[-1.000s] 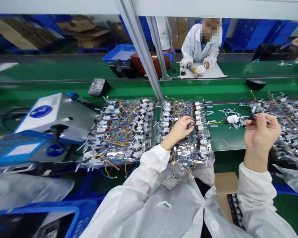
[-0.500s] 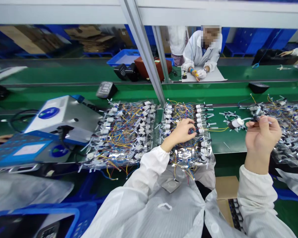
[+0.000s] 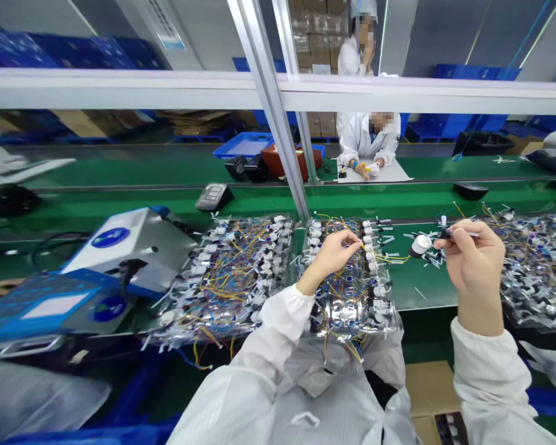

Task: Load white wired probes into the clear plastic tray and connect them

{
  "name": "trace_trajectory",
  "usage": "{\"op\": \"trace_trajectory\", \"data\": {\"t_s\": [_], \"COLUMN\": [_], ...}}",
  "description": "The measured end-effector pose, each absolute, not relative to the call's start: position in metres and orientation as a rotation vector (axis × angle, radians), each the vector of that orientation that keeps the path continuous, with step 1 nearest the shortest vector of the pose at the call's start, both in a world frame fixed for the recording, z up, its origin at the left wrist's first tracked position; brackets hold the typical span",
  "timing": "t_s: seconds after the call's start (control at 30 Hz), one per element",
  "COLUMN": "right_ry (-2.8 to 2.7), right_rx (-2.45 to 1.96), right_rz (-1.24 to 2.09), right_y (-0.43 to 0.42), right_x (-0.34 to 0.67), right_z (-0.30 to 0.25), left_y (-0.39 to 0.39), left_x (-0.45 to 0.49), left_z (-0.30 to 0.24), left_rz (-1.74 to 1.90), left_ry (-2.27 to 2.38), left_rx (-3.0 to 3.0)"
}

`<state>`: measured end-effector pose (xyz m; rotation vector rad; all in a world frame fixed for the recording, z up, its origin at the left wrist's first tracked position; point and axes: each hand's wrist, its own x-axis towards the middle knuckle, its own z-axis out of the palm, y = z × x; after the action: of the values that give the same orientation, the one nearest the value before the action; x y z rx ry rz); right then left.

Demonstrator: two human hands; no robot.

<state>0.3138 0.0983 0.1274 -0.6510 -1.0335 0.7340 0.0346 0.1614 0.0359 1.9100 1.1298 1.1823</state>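
Green bench mat [image 3: 426,290] carries a foil-backed bundle of wired white connectors [image 3: 347,303]. Left hand [image 3: 328,261] over it, fingers [image 3: 347,241] pressed together among coloured wires; any pinch unclear. Right hand [image 3: 475,266], just beside a white bulb fitting [image 3: 421,245], pinches a small dark connector [image 3: 443,233] between thumb and forefinger.

No legible text on this assembly line: we can make out a round blue badge [image 3: 110,238] on a silver bench machine [image 3: 160,244] and a similar one [image 3: 110,308] on a blue control panel [image 3: 41,309], but neither yields a word (too small and blurred), and a digital meter [image 3: 213,196] shows no readable digits.
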Motion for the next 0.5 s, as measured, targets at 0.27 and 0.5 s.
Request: {"op": "trace_trajectory", "data": {"t_s": [0.27,0.5], "right_ry": [-0.932,-0.881], "right_rx": [-0.678,-0.65], "right_rz": [0.743,0.695], "right_y": [0.108,0.115], "right_x": [0.318,0.323], "right_z": [0.117,0.121], "left_y": [0.166,0.173], "left_x": [0.027,0.012], "left_z": [0.047,0.052], "left_rz": [1.727,1.521], "left_ry": [0.873,0.88], "left_rx": [1.346,1.458]}}
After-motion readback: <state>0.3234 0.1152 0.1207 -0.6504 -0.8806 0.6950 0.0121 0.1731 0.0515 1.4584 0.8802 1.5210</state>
